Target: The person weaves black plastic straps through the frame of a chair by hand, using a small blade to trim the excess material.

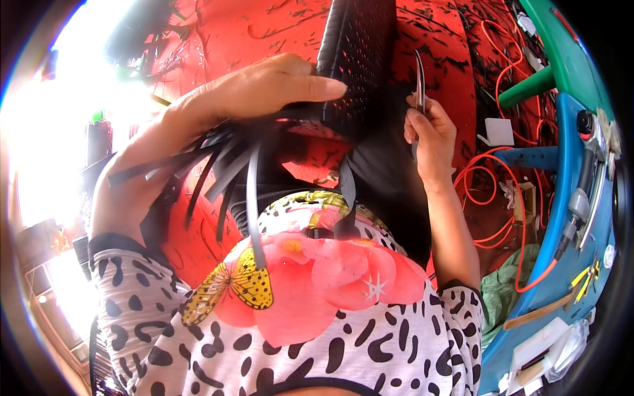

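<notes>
A black woven piece (360, 66), with small holes through its weave, stands in front of me between my legs. My left hand (284, 86) lies across its near left edge, with the thumb along the top and the other fingers hidden behind. Loose flat black strips (221, 162) hang from it below my left forearm, and one pale grey strip (253, 191) drops onto my shirt. My right hand (430, 129), apart from the woven piece on its right, is closed round a slim metal tool (420, 69) with a curved, pointed tip aimed up. Its exact kind is unclear.
Dark scraps litter the red floor (277, 30). At the right, a blue stool (564, 138) bears an air tool (579, 198) with an orange hose (495, 158) coiling on the floor. A green stool (564, 43) stands beyond. Bright glare washes out the left side.
</notes>
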Tool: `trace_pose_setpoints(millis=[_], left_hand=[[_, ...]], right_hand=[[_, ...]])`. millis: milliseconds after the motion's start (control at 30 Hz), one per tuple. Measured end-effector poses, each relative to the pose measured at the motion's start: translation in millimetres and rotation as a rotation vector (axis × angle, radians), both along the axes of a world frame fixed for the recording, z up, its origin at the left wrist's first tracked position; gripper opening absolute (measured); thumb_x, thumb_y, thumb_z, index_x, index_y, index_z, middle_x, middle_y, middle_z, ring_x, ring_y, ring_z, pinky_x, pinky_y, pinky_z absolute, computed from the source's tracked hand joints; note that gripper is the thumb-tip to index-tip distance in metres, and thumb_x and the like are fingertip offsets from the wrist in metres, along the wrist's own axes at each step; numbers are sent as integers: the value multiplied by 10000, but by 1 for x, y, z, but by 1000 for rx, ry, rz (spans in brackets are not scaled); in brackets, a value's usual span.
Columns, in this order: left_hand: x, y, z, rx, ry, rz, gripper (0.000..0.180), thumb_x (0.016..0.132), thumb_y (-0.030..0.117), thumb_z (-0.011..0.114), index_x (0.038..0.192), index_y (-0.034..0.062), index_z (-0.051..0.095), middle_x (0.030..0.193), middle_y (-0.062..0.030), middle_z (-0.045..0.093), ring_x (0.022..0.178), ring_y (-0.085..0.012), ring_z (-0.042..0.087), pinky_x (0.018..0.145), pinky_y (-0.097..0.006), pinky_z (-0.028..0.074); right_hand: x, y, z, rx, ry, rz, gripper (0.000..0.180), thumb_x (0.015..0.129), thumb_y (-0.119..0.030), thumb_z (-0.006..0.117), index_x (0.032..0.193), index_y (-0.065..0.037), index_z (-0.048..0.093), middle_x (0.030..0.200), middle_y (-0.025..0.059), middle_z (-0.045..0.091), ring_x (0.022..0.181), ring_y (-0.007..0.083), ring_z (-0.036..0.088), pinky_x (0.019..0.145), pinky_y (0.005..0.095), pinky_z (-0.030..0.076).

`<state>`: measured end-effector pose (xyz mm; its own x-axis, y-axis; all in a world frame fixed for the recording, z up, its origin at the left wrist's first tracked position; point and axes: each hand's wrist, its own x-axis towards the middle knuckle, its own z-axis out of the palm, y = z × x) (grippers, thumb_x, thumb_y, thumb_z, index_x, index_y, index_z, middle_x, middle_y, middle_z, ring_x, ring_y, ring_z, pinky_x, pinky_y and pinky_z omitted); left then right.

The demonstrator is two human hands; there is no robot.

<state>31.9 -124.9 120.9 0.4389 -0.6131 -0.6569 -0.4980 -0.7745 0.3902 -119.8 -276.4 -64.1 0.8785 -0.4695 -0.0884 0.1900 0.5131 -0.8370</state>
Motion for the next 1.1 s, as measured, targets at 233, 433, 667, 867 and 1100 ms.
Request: trace_pose_setpoints(millis=[233, 433, 667, 867, 1100], left_hand=[[9, 16, -12, -307, 209, 127, 389, 873, 370, 576, 784, -8, 581, 623, 20, 435, 626, -65, 423, 593, -253, 365], [2, 28, 4, -240, 80, -58, 237, 852, 229, 579, 865, -7, 581, 677, 10, 491, 661, -61, 453, 613, -259, 397], [0, 36, 2, -406, 112, -12, 332, 861, 240, 586, 1069, -19, 585, 918, -79, 637, 849, -125, 574, 795, -260, 452], [19, 45, 2, -547, 164, 301, 418, 931, 315, 434, 1060, -60, 564, 963, -137, 622, 897, -195, 595, 819, -322, 457], [-16, 46, 42, -738, -668, 2, 267, 853, 171, 478, 962, -28, 620, 1008, -120, 624, 1000, -195, 571, 885, -306, 424]], right_hand=[[-9, 6, 11, -201, 34, 84, 165, 874, -34, 527, 1017, 22, 586, 706, -37, 498, 563, 18, 417, 512, 164, 334], [-15, 23, 38, -525, -27, 166, 163, 872, -30, 556, 1022, 27, 580, 760, 58, 566, 674, 113, 526, 630, 221, 427], [-15, 33, 34, -724, -96, 125, 156, 870, -39, 549, 1008, 21, 591, 838, 144, 611, 690, 200, 591, 652, 274, 465], [-31, 6, 27, -430, 97, 177, 205, 878, -63, 527, 1069, -13, 583, 758, -15, 538, 638, 28, 466, 546, 195, 384], [-98, -68, 38, -771, 334, -178, 250, 907, -108, 515, 1133, -16, 571, 828, -39, 548, 661, 18, 442, 536, 167, 356]])
